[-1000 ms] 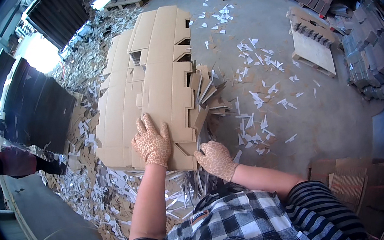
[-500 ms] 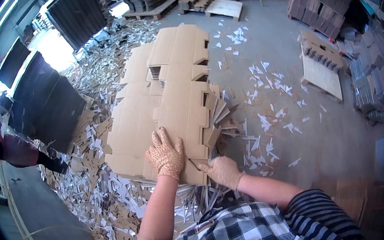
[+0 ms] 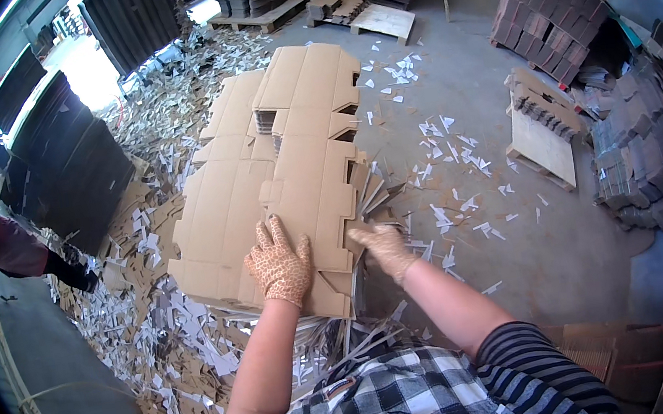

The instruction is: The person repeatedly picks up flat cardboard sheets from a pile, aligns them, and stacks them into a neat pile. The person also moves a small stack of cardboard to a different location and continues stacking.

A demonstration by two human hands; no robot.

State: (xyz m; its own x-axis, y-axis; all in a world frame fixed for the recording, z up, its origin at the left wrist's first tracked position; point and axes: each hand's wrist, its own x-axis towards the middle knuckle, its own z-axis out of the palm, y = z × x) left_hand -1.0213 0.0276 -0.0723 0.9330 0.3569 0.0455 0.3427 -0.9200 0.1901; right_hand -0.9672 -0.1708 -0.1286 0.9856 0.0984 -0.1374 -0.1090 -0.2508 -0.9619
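Note:
A tall stack of flat die-cut cardboard box blanks (image 3: 305, 172) stands in front of me, with notches and slots along its right edge. My left hand (image 3: 279, 265), in a patterned glove, lies on the top blank with fingers spread and holds nothing. My right hand (image 3: 386, 248), gloved too, is closed at the stack's right edge beside a notch. Its fingertips are partly hidden there, and what they grip cannot be made out. Loose cardboard strips (image 3: 376, 192) stick out from that side, just beyond the right hand.
White and brown cardboard scraps (image 3: 182, 321) cover the floor to the left. More scraps (image 3: 450, 148) lie to the right. A pallet (image 3: 543, 143) with some blanks and bundled stacks (image 3: 640, 142) stand farther right. At the far left, a person (image 3: 10, 239) is beside a dark stack (image 3: 66, 159).
My right hand has moved forward along the stack's right edge, from near the front corner to a notch. My left hand stays flat on the top blank. The view has shifted slightly.

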